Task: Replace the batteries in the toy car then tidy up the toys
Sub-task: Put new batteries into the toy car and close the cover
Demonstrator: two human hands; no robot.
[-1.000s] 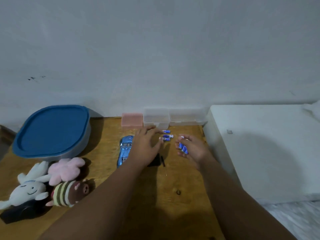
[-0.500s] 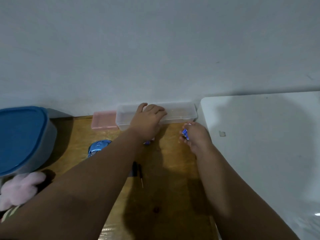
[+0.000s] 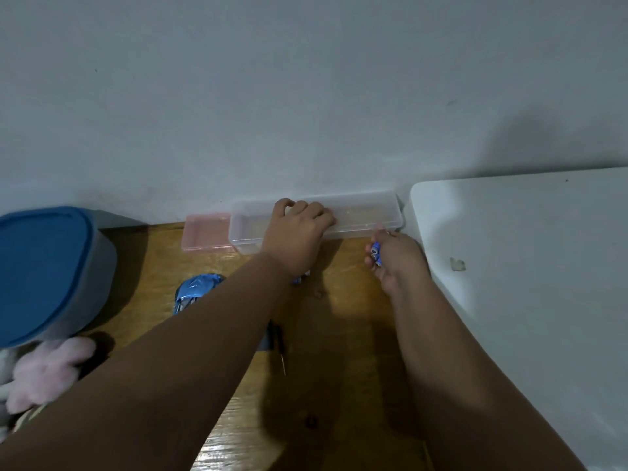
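My left hand [image 3: 296, 234] grips the front rim of a long clear plastic box [image 3: 367, 212] that stands against the wall, fingers curled over its edge. My right hand [image 3: 394, 260] hovers just in front of the box's right end and holds several blue batteries [image 3: 376, 253]. More blue batteries [image 3: 299, 279] peek out under my left wrist. The blue toy car [image 3: 195, 292] lies on the wooden table, partly hidden by my left forearm. A dark cover piece and a small screwdriver [image 3: 281, 351] lie beside that forearm.
A pink box [image 3: 204, 234] sits left of the clear one. A grey tub with a blue lid [image 3: 40, 266] stands at the left, with plush toys [image 3: 47, 372] in front of it. A white surface [image 3: 526, 266] borders the wooden table [image 3: 350, 334] on the right.
My left hand left the batteries by the car and took hold of the clear box's rim. My right hand moved up to the box with its batteries. The view shifted right and closer.
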